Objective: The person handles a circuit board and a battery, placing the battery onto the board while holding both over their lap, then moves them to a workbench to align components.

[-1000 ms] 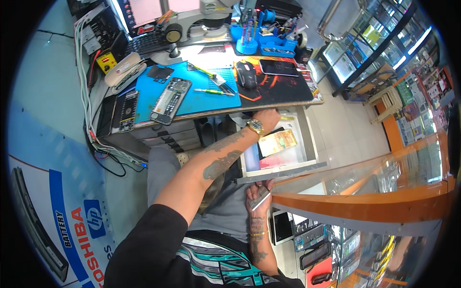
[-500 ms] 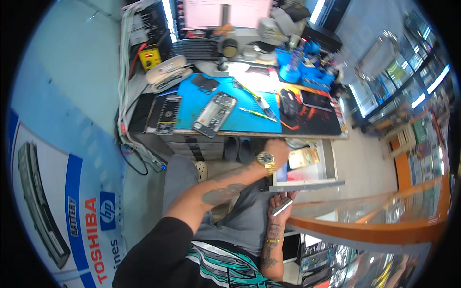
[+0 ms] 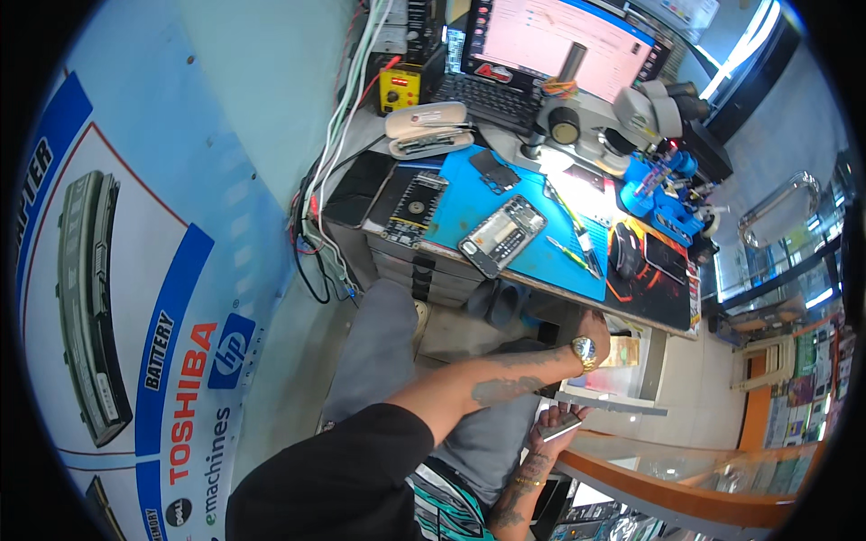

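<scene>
My left hand (image 3: 593, 330), on the arm with the gold watch (image 3: 585, 352), reaches into an open drawer (image 3: 622, 404) under the desk's front edge. Its fingers are largely hidden there. Inside the drawer lies a yellowish packet (image 3: 622, 352) beside reddish and white items. Just below the drawer front, my right hand (image 3: 548, 420) is closed around a small flat silver-grey block with a bright edge (image 3: 563, 427); its exact kind is unclear. Above, on a blue mat (image 3: 460, 207), rests an opened phone housing (image 3: 505, 233).
Tweezers and a pen-like tool (image 3: 582, 236) lie on the mat, with a black mouse (image 3: 626, 251) and a phone (image 3: 666, 258) to the right. A microscope (image 3: 564, 126), keyboard (image 3: 492, 104) and monitor (image 3: 559, 41) stand behind. A wood-edged glass counter (image 3: 667, 469) borders my right side.
My view has turned, so the desk and both hands appear farther right and lower. The left hand stays at the drawer, and the right hand still holds the flat block.
</scene>
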`<state>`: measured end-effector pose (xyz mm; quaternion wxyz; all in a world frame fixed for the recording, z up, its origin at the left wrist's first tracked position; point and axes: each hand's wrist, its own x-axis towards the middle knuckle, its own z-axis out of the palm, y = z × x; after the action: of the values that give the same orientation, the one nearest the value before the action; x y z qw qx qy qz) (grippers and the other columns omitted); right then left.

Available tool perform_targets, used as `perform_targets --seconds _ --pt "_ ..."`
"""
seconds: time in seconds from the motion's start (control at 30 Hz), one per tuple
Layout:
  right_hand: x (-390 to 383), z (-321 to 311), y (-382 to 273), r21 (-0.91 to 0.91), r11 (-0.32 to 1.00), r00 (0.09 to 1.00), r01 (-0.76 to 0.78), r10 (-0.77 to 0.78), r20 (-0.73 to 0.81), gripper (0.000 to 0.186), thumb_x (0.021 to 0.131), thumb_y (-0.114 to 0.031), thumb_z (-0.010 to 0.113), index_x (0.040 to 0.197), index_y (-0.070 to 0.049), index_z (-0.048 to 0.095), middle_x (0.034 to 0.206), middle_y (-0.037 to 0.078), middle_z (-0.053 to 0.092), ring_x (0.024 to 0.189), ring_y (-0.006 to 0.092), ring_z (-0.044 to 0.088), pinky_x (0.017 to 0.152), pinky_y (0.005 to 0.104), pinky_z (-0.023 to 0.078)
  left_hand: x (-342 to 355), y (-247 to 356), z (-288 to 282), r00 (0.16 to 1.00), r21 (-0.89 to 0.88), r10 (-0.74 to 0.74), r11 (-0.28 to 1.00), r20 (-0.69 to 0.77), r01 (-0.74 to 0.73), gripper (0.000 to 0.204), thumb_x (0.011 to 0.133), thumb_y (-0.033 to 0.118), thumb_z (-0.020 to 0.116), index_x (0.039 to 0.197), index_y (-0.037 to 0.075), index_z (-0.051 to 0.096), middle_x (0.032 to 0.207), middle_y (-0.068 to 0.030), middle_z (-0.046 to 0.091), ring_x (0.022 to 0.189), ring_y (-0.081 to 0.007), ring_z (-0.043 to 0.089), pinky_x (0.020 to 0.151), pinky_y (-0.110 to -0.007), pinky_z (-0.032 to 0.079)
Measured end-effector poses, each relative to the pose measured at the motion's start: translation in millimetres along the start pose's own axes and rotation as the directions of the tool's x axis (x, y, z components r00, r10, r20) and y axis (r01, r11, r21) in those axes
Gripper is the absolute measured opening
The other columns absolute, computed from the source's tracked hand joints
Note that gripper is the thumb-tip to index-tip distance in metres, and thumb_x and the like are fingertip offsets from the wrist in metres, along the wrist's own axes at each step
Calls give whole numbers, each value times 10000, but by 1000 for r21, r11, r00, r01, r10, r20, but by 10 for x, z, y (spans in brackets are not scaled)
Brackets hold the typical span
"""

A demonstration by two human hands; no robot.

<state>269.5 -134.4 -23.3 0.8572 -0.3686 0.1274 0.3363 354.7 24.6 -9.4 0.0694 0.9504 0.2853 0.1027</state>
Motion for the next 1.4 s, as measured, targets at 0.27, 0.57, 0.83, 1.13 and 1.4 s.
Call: perform_targets --seconds 0.27,0.57,0.83,1.13,1.4 --pt "162 -51 -1 -21 1000 1000 21 -21 15 335 969 -469 464 830 -165 442 598 4 447 352 84 306 302 198 267 -249 -219 -366 961 -215 42 971 -272 -103 337 824 233 549 1015 -35 624 971 -188 658 902 -295 627 830 -439 456" --pt "1467 305 -38 -115 988 947 -102 132 294 347 944 -526 477 948 -179 483 799 46 537 387 70 332 315 214 249 -1794 -1777 -2024 679 -510 -425 856 -599 86 261 824 178 654 1028 17 637 997 -126 647 922 -310 598 819 -414 471" --pt "1605 967 172 -320 947 998 10 -30 -58 578 873 -661 476 1242 -216 470 810 85 617 419 92 366 368 234 280 -1496 -2667 -2251 652 -156 -643 750 -403 643 451 781 269 719 1118 -5 596 1064 -185 617 960 -349 582 788 -456 491" --pt "340 340 218 -447 793 878 -414 477 33 467 944 -538 459 1117 -123 588 654 14 583 478 135 514 407 311 423 -1649 -2797 -2231 627 -384 -646 763 -436 520 441 780 154 724 1161 -5 569 1079 -177 644 998 -317 623 836 -416 491" --pt "-869 534 219 -462 821 850 -335 475 229 507 876 -44 604 1351 -12 429 965 68 642 878 178 643 773 304 541 -2727 -2122 -2012 834 -984 -526 -141 164 105 301 933 41 541 1222 -44 546 1077 -73 637 942 -98 599 822 -252 488"
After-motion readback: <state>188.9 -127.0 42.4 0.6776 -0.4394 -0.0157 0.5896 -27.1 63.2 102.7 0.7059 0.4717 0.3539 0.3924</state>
